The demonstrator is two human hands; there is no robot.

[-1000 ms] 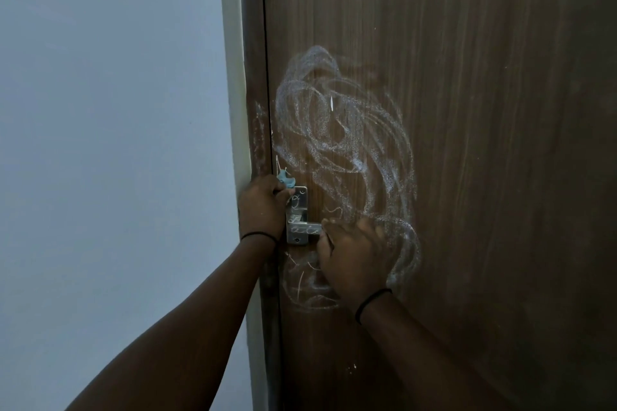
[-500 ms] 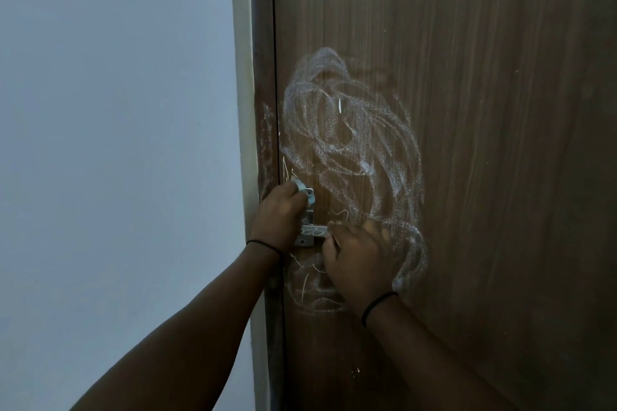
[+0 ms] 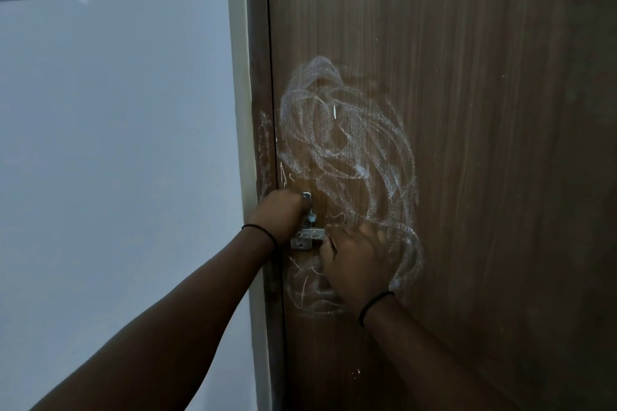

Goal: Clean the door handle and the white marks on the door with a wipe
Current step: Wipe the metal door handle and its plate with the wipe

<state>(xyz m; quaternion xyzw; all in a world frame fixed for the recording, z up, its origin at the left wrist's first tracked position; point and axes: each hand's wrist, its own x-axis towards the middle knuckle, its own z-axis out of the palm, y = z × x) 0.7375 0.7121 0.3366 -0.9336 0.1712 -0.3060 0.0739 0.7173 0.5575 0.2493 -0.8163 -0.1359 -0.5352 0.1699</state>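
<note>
The left hand point(image 3: 282, 213) pinches a bluish wipe point(image 3: 312, 217) against the metal door handle point(image 3: 305, 238) at the door's point(image 3: 484, 177) left edge, while the right hand point(image 3: 355, 264) closes its grip on the lever, likely steadying it, white marks point(image 3: 347, 150) untouched.

You are looking at a dim, bluish picture with soft, even light and no glare. The wall point(image 3: 117, 143) on the left is the brightest part; the door point(image 3: 484, 143) darkens toward its right edge and lower corner. Both forearms read nearly as silhouettes. The door frame point(image 3: 240, 77) bows slightly from wide-angle distortion. Fine detail is soft and faintly grainy.
</note>
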